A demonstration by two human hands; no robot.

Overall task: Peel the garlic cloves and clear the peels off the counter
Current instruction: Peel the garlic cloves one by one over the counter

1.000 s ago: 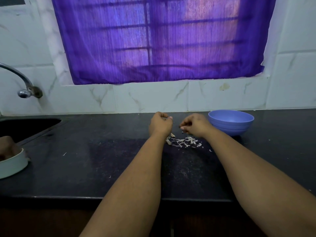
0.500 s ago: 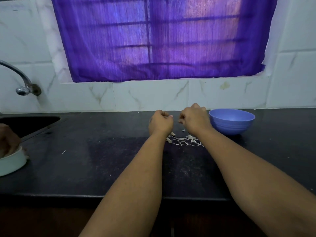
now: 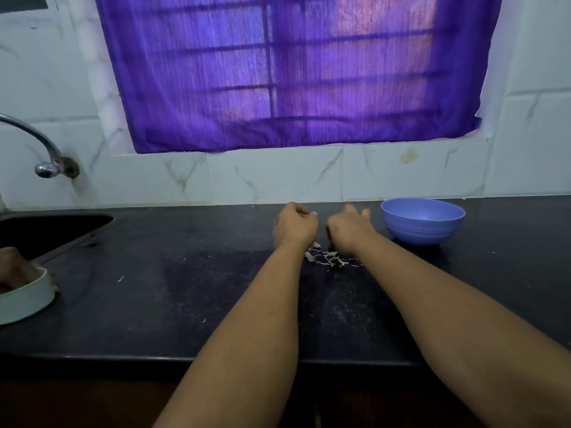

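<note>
- Left hand (image 3: 295,225) is fisted above the counter (image 3: 185,304) — prob. round a garlic clove, but none shows.
- Right hand (image 3: 347,231) blurred, fingers toward the bowl (image 3: 422,222) at 3 o'clock; grip can't tell.
- Peels (image 3: 329,257) lie at 6 o'clock of both hands.
- Work over that pile — fewer strays to sweep.
</note>
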